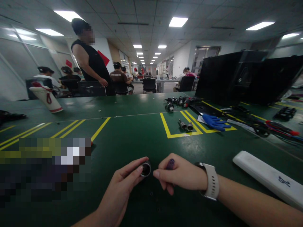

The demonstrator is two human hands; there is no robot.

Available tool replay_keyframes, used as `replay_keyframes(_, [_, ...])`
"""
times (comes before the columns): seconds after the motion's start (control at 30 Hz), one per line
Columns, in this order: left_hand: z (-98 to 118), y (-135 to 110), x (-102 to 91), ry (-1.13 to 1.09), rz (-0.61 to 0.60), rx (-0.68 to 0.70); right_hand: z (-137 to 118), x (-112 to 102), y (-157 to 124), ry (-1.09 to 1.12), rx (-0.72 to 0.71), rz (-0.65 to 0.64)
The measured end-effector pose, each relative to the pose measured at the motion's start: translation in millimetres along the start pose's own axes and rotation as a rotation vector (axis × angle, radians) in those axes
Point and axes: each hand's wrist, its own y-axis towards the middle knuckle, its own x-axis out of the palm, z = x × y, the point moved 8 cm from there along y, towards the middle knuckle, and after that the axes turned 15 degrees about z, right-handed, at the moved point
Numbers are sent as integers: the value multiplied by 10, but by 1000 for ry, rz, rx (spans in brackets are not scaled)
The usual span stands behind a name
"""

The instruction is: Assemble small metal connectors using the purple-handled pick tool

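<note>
My left hand (126, 179) is closed around a short metal cylinder (146, 169), pinched between thumb and fingers. Its round, hollow end with a shiny rim faces me. Just to the right, my right hand (176, 171) is curled with thumb and fingers together. A dark purple rounded piece (170, 164) shows between its fingers; the rest of that piece is hidden, so I cannot tell its kind. A small gap separates the two hands. On my right wrist sits a watch with a pale strap (211, 181). Below the hands, small dark bits (151, 193) lie on the green table (132, 132).
Two metal fittings (186, 125) lie inside a yellow taped box. Behind them are more connectors with cables (170, 105). A blue glove (215, 122), a long white case (267, 176) and black monitors (232, 75) occupy the right. A white container (48, 99) stands far left. People work beyond.
</note>
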Motion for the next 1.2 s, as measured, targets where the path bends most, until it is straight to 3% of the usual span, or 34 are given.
replay_keyframes(0.13, [14,-14,-39,-2,15,-4,96,-125,92,343,18,120])
replay_keyframes(0.23, [25,-6,-73,74,23,32,-62,-290,28,427,-132,285])
replay_keyframes(0.33, [28,-10,-55,98,-16,71,-431,-317,-189,98,-462,410])
replay_keyframes(0.43, [53,-24,-34,92,-26,126,-720,-163,-427,-284,-787,478])
replay_keyframes(0.7, [121,-37,-42,144,72,191,-751,209,-570,-704,-1098,400])
replay_keyframes(0.97, [140,-30,-54,179,79,242,-745,295,-597,-796,-1184,407])
replay_keyframes(1.2, [221,-55,-70,182,64,360,-734,158,-528,-624,-1003,397])
